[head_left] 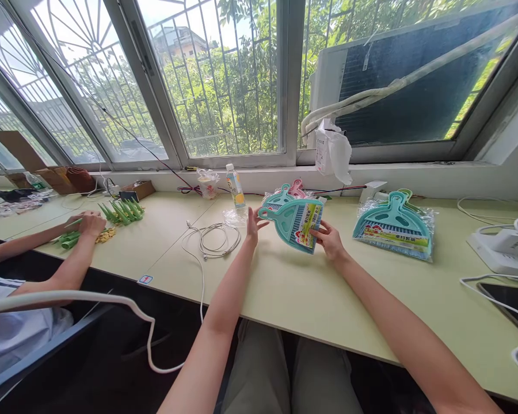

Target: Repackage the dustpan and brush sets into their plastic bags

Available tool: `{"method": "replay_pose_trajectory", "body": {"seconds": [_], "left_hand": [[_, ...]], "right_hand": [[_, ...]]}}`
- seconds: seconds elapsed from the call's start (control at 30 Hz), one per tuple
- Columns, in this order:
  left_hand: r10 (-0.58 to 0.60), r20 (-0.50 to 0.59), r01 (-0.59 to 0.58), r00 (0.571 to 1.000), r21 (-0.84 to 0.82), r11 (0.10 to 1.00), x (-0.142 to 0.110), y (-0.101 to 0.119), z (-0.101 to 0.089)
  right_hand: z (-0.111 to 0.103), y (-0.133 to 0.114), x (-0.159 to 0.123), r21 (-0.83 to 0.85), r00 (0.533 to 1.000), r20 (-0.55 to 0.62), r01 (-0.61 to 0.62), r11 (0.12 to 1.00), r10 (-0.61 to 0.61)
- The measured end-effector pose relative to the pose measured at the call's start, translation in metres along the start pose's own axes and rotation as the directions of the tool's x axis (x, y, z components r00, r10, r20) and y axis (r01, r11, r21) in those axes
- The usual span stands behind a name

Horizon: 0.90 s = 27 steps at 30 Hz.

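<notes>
A turquoise dustpan and brush set with a printed label is held up over the table, tilted, its handle pointing left. My right hand grips its right edge, thumb on the label side. My left hand is at the handle end with fingers apart, some reaching under the handle; whether they bear any weight I cannot tell. Just behind lie more wrapped sets, one with a turquoise handle and one with a pink handle. To the right, other wrapped dustpan sets lie stacked on the table.
A drink bottle and a coiled white cable are left of my hands. A power strip and phone lie far right. At left, a co-worker's hands handle green pieces beside a green spiky bundle.
</notes>
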<state>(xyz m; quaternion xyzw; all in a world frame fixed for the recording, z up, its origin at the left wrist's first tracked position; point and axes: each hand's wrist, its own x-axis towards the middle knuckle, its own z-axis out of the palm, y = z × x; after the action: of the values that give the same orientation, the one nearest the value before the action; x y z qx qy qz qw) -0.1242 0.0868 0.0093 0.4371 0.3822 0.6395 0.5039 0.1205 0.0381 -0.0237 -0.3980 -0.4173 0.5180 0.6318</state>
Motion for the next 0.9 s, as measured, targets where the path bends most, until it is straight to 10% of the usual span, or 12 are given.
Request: {"method": "replay_pose_trajectory", "body": {"seconds": [0.1, 0.2, 0.37, 0.6, 0.9], "left_hand": [[0.199, -0.18, -0.097, 0.963, 0.458, 0.884, 0.005, -0.001, -0.014], [0.269, -0.14, 0.004, 0.953, 0.892, 0.452, 0.003, -0.009, -0.021], [0.072, -0.003, 0.006, 0.997, 0.999, -0.041, -0.002, -0.018, -0.025], [0.138, 0.005, 0.028, 0.99, 0.972, -0.233, -0.002, -0.007, -0.021], [0.076, -0.038, 0.051, 0.996, 0.982, -0.18, -0.006, -0.003, -0.019]], "right_hand": [[0.0, 0.001, -0.001, -0.003, 1.0, -0.029, -0.005, 1.0, 0.005], [0.001, 0.001, -0.002, -0.01, 0.999, -0.046, -0.023, 1.0, 0.023], [0.002, 0.001, -0.003, -0.019, 0.996, -0.062, -0.064, 0.998, 0.062], [0.006, 0.007, -0.005, -0.024, 0.996, -0.046, -0.082, 0.996, 0.081], [0.014, 0.005, -0.011, -0.024, 0.991, -0.056, -0.122, 0.992, 0.121]]}}
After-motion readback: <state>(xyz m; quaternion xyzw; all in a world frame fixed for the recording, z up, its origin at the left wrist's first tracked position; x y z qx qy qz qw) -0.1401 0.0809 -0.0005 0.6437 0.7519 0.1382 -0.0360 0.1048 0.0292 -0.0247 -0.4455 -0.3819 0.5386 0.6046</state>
